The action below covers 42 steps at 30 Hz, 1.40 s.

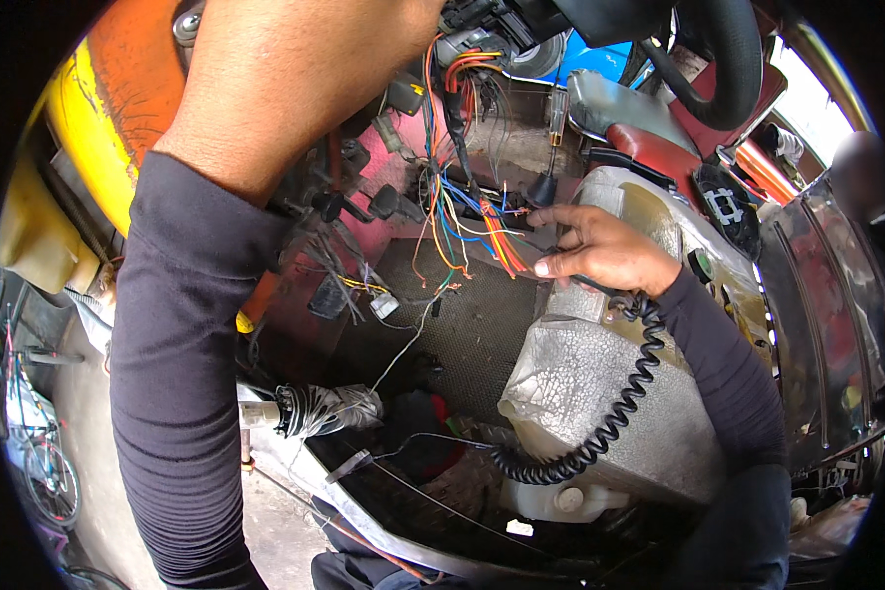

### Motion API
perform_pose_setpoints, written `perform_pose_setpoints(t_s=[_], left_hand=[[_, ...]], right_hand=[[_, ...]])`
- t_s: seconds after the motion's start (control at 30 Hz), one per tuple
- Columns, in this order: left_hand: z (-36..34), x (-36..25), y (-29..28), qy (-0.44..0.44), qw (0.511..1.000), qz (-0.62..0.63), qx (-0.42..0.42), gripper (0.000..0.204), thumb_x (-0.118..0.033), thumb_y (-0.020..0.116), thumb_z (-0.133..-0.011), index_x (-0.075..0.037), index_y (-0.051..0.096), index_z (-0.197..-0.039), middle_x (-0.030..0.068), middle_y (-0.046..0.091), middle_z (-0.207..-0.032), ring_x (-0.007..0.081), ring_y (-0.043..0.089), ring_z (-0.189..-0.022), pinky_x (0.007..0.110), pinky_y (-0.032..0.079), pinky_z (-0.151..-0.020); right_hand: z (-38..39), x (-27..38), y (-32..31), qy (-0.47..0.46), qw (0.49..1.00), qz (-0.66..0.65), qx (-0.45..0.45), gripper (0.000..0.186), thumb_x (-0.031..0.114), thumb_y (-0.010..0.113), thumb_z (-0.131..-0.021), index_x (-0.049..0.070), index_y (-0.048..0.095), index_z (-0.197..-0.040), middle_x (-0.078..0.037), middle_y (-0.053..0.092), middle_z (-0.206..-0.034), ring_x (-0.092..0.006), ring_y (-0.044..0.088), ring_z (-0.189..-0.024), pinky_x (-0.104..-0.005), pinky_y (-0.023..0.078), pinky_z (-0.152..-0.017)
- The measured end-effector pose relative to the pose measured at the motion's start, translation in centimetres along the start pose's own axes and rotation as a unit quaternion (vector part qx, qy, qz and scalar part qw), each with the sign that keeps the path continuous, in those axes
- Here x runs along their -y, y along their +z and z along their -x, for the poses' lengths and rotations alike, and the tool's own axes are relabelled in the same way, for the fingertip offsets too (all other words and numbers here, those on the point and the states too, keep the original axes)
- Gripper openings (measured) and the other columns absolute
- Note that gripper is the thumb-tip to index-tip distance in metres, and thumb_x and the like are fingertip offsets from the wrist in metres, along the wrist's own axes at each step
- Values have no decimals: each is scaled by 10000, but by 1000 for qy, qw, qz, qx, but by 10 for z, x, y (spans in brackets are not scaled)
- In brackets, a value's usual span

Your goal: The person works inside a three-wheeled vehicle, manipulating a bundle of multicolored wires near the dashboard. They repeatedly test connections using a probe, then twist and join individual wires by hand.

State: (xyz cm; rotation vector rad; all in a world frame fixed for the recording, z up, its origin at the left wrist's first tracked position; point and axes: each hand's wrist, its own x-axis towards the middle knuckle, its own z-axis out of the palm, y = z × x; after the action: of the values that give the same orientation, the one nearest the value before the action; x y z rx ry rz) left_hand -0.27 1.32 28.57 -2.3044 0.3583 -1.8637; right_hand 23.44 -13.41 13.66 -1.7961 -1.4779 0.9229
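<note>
My right hand (605,251) is at the loose ends of a wire bundle (497,236), its thumb and forefinger curled toward the orange and red wires. What it pinches is hidden behind the fingers. A black coiled cord (647,359) runs up to the underside of this hand from a thin lead with a metal clip (349,466) at the lower door-sill edge. My left forearm, in a black sleeve (182,364), reaches up across the left side. The left hand lies beyond the top edge. Blue, white, yellow and green wires with bare ends hang near the right hand.
A silver foil-covered housing (619,393) stands to the right, beside a black lever boot (541,192). A steering wheel (728,64) is at top right. Loose connectors (383,305) hang at the left over a dark textured floor mat (442,334). A white plastic bottle (565,500) lies below.
</note>
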Motion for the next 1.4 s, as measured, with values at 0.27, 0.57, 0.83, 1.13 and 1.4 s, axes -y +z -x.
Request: perform_pose_setpoints(t_s=[0.27, 0.57, 0.83, 1.13, 1.4], left_hand=[[3, -18, 2, 52, 995, -77, -21, 327, 31, 791, -790, -16, 702, -1101, 166, 727, -933, 233, 725, -846, 320, 555, -776], [-3, -26, 20, -117, 992, -36, -7, 310, 76, 772, -793, -13, 712, -1084, 121, 746, -917, 186, 726, -838, 279, 564, -781], [-13, -20, 7, -149, 989, 4, 2, 326, 51, 827, -757, 14, 722, -1063, 109, 750, -889, 151, 728, -832, 273, 570, -787], [-9, -42, -8, -123, 992, 9, 29, 332, 55, 815, -783, 18, 713, -1097, 101, 744, -897, 134, 717, -824, 261, 573, -762], [3, -18, 2, -73, 997, -3, -14, 306, 41, 808, -810, 20, 713, -1101, 84, 732, -888, 124, 704, -811, 257, 574, -749]], right_hand=[[-14, -7, 1, -18, 1000, 5, -4, 652, 139, 812, -881, -102, 520, -1411, -103, 710, -811, -128, 613, -692, -282, 470, -625], [-15, -12, 2, -20, 1000, -14, -12, 565, 129, 801, -887, -89, 583, -1361, -74, 696, -772, -111, 591, -680, -281, 460, -627], [-12, -9, 2, -14, 1000, 2, -19, 523, 128, 800, -891, -86, 610, -1329, -64, 699, -783, -101, 580, -673, -281, 461, -633], [-14, -12, 4, -27, 999, -39, -15, 469, 105, 790, -889, -88, 632, -1286, -71, 713, -844, -89, 580, -674, -271, 455, -606], [-13, -10, 5, -29, 999, -25, -12, 457, 108, 793, -886, -75, 643, -1278, -60, 699, -811, -81, 569, -656, -266, 443, -584]])
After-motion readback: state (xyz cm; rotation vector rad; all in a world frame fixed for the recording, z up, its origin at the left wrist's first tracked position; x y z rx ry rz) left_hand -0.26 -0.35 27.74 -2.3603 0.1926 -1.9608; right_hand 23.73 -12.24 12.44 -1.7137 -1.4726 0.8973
